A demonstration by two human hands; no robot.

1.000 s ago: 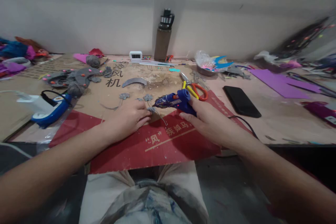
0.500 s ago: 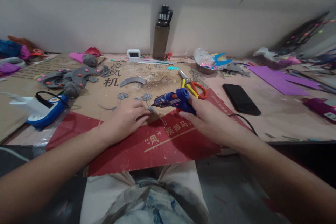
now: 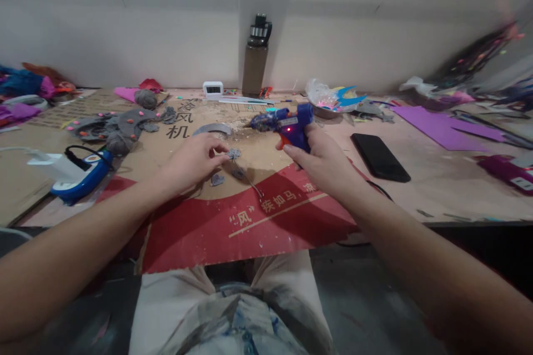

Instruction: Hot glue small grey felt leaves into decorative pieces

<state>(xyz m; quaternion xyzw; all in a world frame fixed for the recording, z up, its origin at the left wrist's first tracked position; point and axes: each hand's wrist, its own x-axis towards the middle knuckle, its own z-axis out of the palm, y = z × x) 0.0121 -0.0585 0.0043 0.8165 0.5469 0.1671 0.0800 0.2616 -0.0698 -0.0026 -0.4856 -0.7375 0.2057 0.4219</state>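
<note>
My right hand (image 3: 320, 158) grips a blue glue gun (image 3: 287, 122) by its handle and holds it above the cardboard (image 3: 250, 222), nozzle pointing left, its red light on. My left hand (image 3: 189, 163) hovers over the cardboard with the fingers curled toward a small grey felt flower on a wire stem (image 3: 234, 153); fingertips sit right at that piece, and whether they pinch it is unclear. Another small grey felt piece (image 3: 217, 179) lies just below the hand. A grey crescent of felt (image 3: 212, 129) lies farther back.
A black phone (image 3: 380, 157) lies right of the glue gun. At the left are a blue-and-white device (image 3: 77, 172) and grey felt shapes with coloured dots (image 3: 112, 125). A bottle (image 3: 255, 61), a small white clock (image 3: 213, 89), a bowl of scraps (image 3: 328, 102) and purple sheets (image 3: 445, 130) stand behind.
My right hand has lifted the glue gun up and away from the cardboard. My left hand rose from pressing flat and moved back toward the felt flower, uncovering a small grey piece.
</note>
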